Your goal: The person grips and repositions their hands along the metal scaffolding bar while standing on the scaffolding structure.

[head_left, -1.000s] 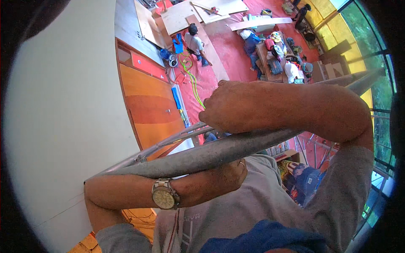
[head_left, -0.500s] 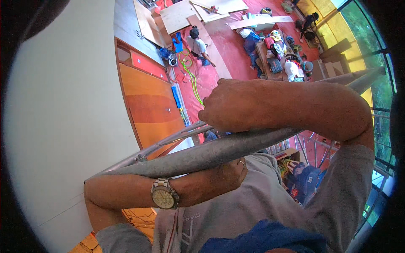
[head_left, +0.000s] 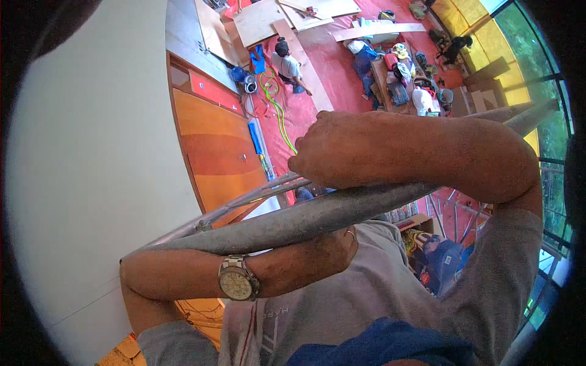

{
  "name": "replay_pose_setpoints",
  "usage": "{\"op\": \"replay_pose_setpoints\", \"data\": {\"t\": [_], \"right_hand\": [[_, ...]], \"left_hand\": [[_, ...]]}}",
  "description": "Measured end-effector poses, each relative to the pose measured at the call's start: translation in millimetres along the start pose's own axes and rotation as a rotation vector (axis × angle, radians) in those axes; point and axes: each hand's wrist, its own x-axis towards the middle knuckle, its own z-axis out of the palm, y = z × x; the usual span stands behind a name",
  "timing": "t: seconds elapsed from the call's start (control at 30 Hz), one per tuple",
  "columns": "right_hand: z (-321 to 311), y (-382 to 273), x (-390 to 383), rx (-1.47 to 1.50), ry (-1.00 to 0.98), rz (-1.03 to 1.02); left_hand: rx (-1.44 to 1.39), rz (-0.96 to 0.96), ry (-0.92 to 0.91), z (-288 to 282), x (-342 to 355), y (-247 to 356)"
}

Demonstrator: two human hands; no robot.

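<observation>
A thick grey metal pipe (head_left: 299, 219) crosses in front of my chest, with thinner metal rails (head_left: 244, 201) behind it. My right forearm rests over the pipe's right part. Beyond the pipe, my right hand (head_left: 332, 149) is closed, knuckles up; whatever lies inside its fingers is hidden. On the near side, just below the pipe, my left hand (head_left: 336, 250) bends with curled fingers, a ring showing on one. Its palm and any held thing are out of sight. A metal-band watch (head_left: 238, 282) circles my left wrist.
Far below, a person (head_left: 287, 64) kneels on the red floor (head_left: 329, 73) beside a green hose (head_left: 278, 110). Another person (head_left: 456, 49) is at the far right. A cluttered table (head_left: 390, 91), wood panels (head_left: 259, 24), an orange door (head_left: 220, 146) and a white wall (head_left: 104, 152) surround.
The view has shifted very slightly. The distant person at the far right has moved a little; my hands keep their places at the pipe.
</observation>
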Motion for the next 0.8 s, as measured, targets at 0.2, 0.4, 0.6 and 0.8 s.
{"op": "replay_pose_setpoints", "data": {"t": [0.2, 0.4, 0.6, 0.8], "right_hand": [[4.6, 0.5, 4.7, -0.014, -0.162, 0.032], [6.5, -1.7, 2.2, -0.004, 0.022, 0.005], [15.9, 4.6, 0.0, 0.003, 0.046, 0.007], [-4.4, -4.1, 0.4, -0.014, -0.156, 0.034]], "left_hand": [[0.046, -0.012, -0.109, -11.7, -1.1, -1.9], [0.006, -0.042, 0.020, -7.0, -2.7, 2.7], [-0.087, -0.019, 0.100, 23.7, 1.1, 6.6], [0.094, -0.004, -0.129, -11.8, 0.6, -2.7]]}}
